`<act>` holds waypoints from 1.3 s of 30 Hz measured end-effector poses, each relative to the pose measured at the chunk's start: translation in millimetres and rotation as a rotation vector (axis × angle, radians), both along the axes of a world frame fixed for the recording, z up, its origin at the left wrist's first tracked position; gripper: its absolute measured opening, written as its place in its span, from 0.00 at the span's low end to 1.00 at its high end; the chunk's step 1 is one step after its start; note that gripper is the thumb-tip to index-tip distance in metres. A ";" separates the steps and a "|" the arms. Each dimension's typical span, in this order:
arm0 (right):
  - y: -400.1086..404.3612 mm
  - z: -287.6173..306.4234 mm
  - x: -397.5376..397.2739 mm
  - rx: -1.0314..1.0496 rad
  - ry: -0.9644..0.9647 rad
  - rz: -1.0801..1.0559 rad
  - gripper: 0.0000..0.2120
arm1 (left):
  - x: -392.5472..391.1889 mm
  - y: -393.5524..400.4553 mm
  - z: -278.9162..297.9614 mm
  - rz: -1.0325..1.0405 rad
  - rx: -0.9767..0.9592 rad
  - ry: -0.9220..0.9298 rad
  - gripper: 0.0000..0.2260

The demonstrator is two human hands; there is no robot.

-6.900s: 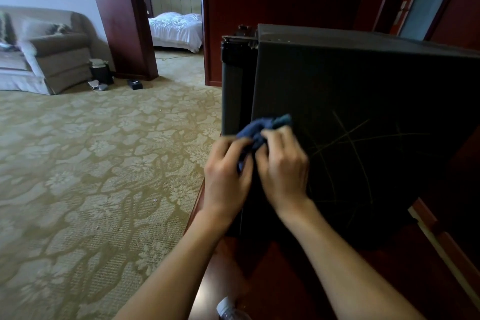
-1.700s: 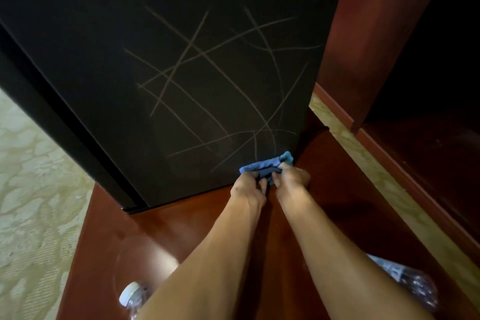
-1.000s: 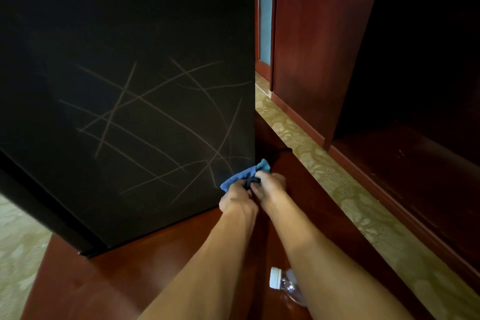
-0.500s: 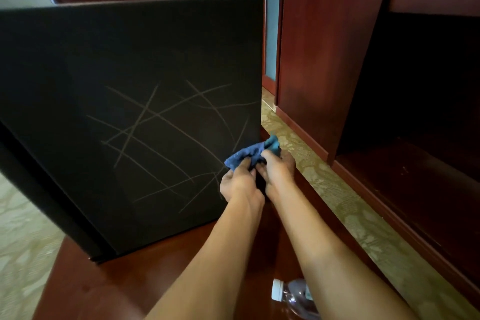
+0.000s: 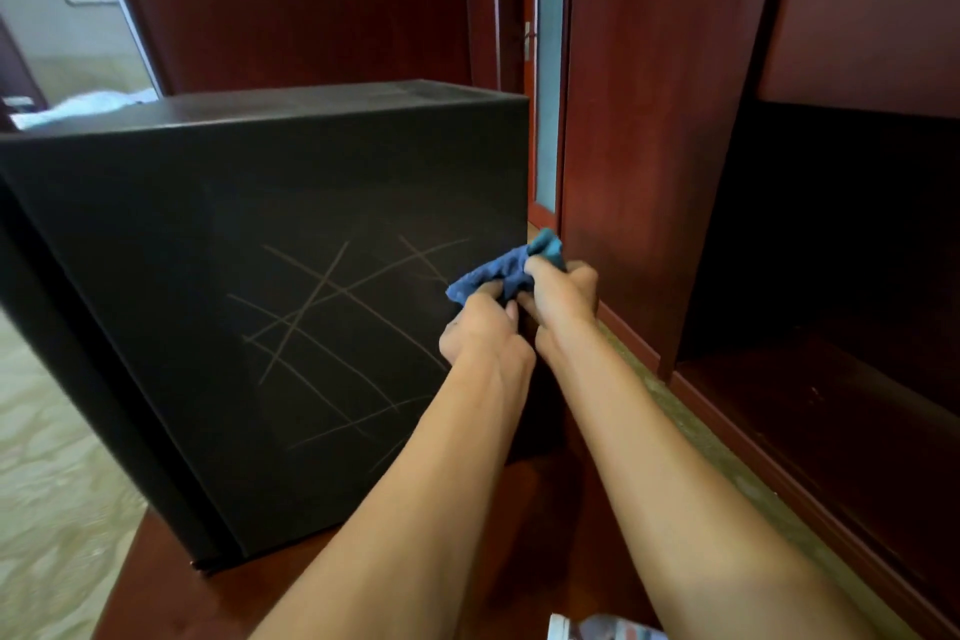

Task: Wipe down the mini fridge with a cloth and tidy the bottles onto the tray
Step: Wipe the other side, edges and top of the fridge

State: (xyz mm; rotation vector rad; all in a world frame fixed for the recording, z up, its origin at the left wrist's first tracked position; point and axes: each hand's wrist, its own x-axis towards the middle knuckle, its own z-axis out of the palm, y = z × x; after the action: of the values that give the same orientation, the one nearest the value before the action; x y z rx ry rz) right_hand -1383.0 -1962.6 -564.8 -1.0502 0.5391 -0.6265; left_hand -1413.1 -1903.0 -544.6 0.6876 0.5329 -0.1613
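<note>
1. The matt black box-shaped mini fridge (image 5: 270,307) fills the left and middle of the view, standing on the glossy reddish-brown wooden worktop (image 5: 171,598). Its near side panel carries a web of pale crossing scratch-like lines. It looks rigid and heavy, so it should stay put under wiping pressure. The flat panels need only firm, sweeping contact, not a grip.

2. To the right of the fridge stands a dark red wooden cabinet (image 5: 649,120) with an open, shadowed shelf recess. Patterned beige carpet (image 5: 47,483) lies left of the fridge.

3. The left hand (image 5: 483,335) and right hand (image 5: 563,291) sit side by side at the fridge's right vertical edge, about halfway up. Both have their fingers curled in, pinching the same cloth between them.

4. The small crumpled blue cloth (image 5: 506,270) is pressed against the fridge's side panel at that edge, bunched above the knuckles. It is soft and limp and will fold wherever it is squeezed. Gathered into a pad under the fingers, it should wipe more evenly.

5. A clear plastic bottle (image 5: 602,629) with a printed label peeks in at the bottom edge of the view, lying on the worktop below the fridge. It is probably light and apt to roll, and best taken round its body. No tray is in view.
</note>
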 end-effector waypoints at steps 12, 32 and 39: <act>4.2 6.3 -12.6 0.123 -0.059 0.030 0.06 | -3.4 5.1 6.4 0.030 0.347 -0.105 0.09; 5.8 40.9 -1.6 -0.136 -0.155 -0.038 0.09 | 13.0 8.2 40.5 0.109 0.656 -0.257 0.05; 11.9 60.9 -9.9 -0.021 -0.157 0.034 0.09 | 8.2 26.5 56.2 0.109 0.730 -0.323 0.05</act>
State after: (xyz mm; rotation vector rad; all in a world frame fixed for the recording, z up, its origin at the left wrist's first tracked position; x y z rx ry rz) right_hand -1392.9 -1950.7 -503.9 -1.0182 0.3780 -0.6788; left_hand -1404.9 -1876.5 -488.4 1.3632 0.3067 0.2618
